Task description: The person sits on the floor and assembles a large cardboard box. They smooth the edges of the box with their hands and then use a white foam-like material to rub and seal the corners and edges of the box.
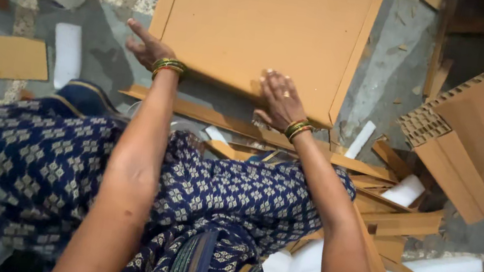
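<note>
Right hand (280, 98) lay flat, fingers released, on board (255, 27) near edge; left hand (148, 49) splayed at left corner; scraps (392, 216) crowded right.

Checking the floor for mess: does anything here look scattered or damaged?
Yes. Torn brown cardboard strips and white foam pieces lie jumbled on the grey floor, right of the right hand pressing the flat cardboard sheet.

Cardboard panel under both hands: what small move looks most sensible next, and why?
Probably press the right hand down flat and slide the left hand further onto the cardboard panel. The right palm already lies on the panel's near edge, while the left sits only at its near left corner, fingers spread, so the panel looks unevenly held.
</note>
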